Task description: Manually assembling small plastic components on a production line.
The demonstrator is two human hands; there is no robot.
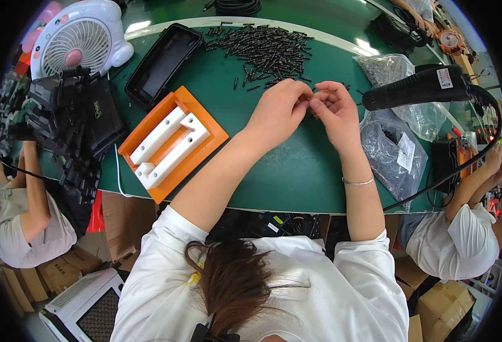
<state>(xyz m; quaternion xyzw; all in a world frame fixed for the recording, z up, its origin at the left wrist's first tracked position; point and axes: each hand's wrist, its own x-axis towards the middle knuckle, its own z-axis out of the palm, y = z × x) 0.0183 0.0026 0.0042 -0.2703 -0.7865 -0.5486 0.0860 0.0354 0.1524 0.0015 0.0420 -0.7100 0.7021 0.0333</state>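
Hands, left (277, 108) and right (332, 108), pinched together on a small dark part (311, 98), held above green desk (296, 165), near pile of black pins (268, 51); orange jig (173, 142) to the left.

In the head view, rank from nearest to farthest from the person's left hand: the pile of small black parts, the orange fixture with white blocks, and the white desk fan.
From the left hand:
1. Pile of small black parts, just beyond the hand on the green mat.
2. Orange fixture, to the left.
3. White desk fan, far left corner.
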